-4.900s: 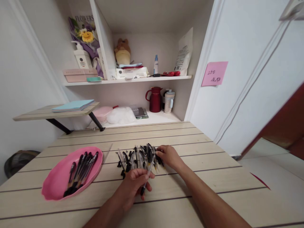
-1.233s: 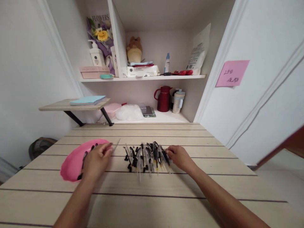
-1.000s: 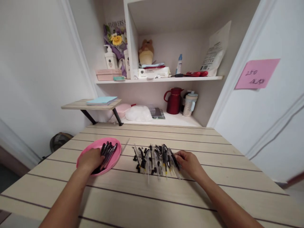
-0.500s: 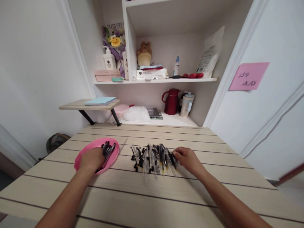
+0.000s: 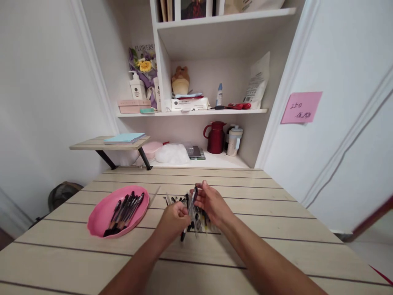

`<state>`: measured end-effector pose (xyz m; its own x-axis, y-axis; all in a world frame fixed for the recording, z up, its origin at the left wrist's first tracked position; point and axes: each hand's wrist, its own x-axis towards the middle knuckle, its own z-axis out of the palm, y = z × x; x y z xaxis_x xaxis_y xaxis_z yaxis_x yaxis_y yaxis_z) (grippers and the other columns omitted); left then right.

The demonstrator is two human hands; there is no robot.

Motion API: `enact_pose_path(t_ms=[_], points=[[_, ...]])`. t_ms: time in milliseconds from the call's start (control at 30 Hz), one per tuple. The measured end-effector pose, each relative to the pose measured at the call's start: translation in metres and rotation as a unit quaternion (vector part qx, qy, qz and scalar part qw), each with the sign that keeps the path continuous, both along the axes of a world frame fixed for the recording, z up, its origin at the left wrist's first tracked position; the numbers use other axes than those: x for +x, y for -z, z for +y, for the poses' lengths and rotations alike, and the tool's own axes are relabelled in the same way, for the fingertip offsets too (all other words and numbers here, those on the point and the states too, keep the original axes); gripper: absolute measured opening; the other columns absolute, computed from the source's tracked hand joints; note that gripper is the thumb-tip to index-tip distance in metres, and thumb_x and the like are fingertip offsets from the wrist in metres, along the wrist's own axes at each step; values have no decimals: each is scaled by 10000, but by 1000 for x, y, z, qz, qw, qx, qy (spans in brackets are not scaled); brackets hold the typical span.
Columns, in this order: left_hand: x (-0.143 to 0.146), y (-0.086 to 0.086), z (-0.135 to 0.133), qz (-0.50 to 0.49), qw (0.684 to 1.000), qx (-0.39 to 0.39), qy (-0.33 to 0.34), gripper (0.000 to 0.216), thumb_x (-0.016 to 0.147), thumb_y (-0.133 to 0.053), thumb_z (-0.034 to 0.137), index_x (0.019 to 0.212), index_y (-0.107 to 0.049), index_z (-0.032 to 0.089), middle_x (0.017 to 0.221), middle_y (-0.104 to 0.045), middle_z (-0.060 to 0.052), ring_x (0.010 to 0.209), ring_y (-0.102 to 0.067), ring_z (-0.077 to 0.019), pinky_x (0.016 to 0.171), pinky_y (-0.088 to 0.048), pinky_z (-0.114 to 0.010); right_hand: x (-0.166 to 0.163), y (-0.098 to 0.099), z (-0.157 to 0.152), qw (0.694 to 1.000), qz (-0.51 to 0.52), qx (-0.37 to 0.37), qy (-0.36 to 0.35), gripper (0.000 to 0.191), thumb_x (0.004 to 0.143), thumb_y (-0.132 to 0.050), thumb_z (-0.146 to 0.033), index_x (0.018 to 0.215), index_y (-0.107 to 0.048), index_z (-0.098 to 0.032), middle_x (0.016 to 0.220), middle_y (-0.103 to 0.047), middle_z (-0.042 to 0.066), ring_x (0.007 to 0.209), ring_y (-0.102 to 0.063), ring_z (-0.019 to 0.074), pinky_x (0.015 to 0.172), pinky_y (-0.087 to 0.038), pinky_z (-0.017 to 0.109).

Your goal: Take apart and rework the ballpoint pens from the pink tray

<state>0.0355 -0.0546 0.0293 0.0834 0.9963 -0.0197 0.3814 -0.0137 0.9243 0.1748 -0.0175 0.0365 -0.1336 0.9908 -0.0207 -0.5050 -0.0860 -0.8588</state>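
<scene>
Clear-barrel pen (image 5: pixel 192 203) held btw. both hands

L. hand (image 5: pixel 173 219) pinches its lower part; R. hand (image 5: pixel 214 203) grips its dark upper end, over the pen-parts pile (image 5: pixel 198 223) on wood-look tabletop (image 5: pixel 251 205). Joint too blurred to tell. Step in hand: prob. fitting pieces tog. Next move likely calls for aligning ends & pressing w/ firm pinch. At L., assembled-looking, black-ended pens (image 5: pixel 125 213) lie in pink scalloped dish (image 5: pixel 100 215).
</scene>
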Motion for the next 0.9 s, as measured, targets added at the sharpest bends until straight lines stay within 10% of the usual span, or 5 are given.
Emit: enact_pose_path(t_ms=[200, 467, 667, 900], points=[[29, 17, 7, -40, 998, 47, -30, 80, 629, -545, 200, 678, -485, 181, 495, -483, 60, 373, -409, -58, 385, -264, -174, -13, 8, 4, 986, 126, -64, 83, 48, 778, -506, -189, 786, -526, -146, 617, -592, 22, 508, -561, 87, 486, -473, 196], [32, 14, 9, -386, 893, -217, 81, 306, 681, -557, 448, 761, -481, 163, 523, -467, 65, 300, -241, 4, 319, -127, -137, -6, 12, 14, 985, 158, -48, 51, 91, 748, -563, -223, 784, -533, -146, 671, -609, 36, 541, -580, 96, 517, -501, 206], [34, 23, 9, -307, 942, -133, 32, 297, 661, -593, 420, 652, -442, 164, 469, -429, 76, 295, -293, -8, 308, -133, -145, -10, 15, 15, 985, 168, -37, 28, 78, 746, -560, -217, 756, -523, -149, 601, -568, 6, 501, -544, 83, 497, -478, 199], [30, 21, 1, -368, 871, -289, 147, 309, 685, -560, 436, 766, -535, 139, 473, -418, 73, 284, -243, 4, 325, -110, -157, 23, 8, 38, 974, 200, 14, 109, 49, 738, -549, -197, 728, -507, -174, 626, -550, -12, 515, -518, 71, 502, -464, 193]])
